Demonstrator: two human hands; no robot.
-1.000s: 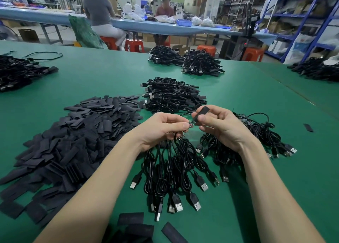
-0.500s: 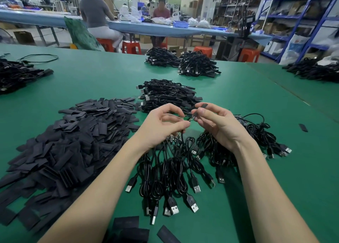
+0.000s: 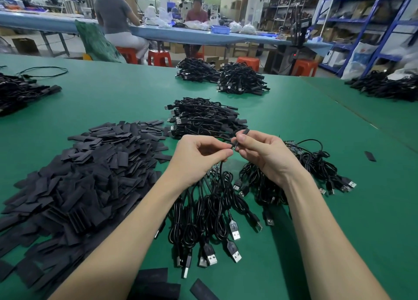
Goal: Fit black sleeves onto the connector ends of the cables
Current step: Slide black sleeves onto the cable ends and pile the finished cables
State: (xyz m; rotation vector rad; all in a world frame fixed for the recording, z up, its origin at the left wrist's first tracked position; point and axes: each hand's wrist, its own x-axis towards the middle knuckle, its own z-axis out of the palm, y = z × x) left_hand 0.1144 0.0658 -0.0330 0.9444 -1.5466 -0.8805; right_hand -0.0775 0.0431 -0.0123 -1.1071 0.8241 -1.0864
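My left hand (image 3: 199, 154) pinches the connector end of a thin black cable (image 3: 222, 170) just this side of the heap of sleeved black cables (image 3: 203, 118). My right hand (image 3: 262, 154) pinches a flat black sleeve (image 3: 241, 136); its long axis tilts up and away, lower mouth meeting the connector. Judgement: slide down-left.
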